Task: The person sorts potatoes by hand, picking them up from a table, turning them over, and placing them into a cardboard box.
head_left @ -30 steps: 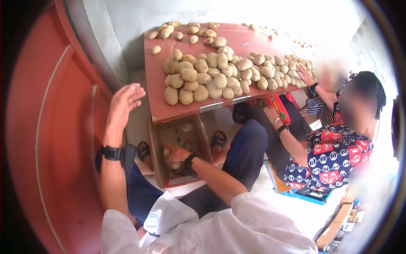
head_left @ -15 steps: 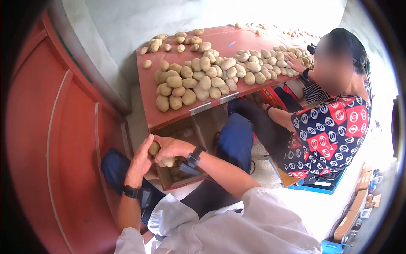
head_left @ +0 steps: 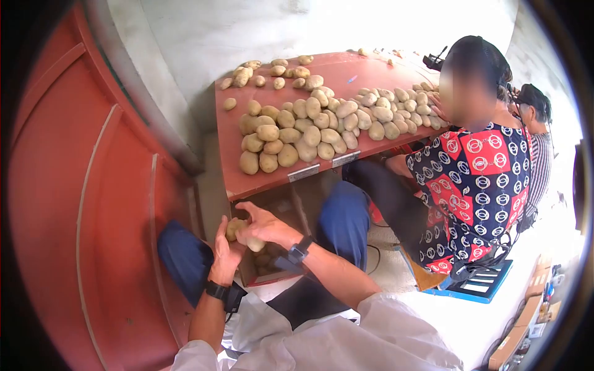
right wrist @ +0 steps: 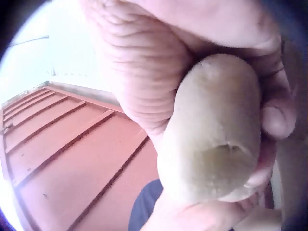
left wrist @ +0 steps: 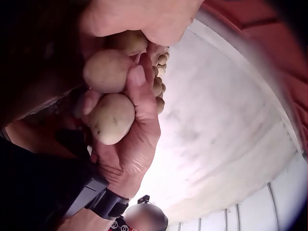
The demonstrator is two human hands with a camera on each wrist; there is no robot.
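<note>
Over an open cardboard box under the table, both my hands meet around a few potatoes. My right hand grips two pale potatoes from above; one potato fills the right wrist view, curled fingers around it. My left hand cups the side of the bunch and holds a brownish potato against my right hand. In the left wrist view that potato sits under my left hand. More potatoes lie in the box, mostly hidden by my hands.
A red table carries a heap of several potatoes. A person in a patterned shirt sits at its right, hands on the heap, another person behind. A red metal door stands close on my left.
My left hand came down from the raised position to meet my right hand, which lifted potatoes out of the box. The hands now hold the bunch together slightly higher.
</note>
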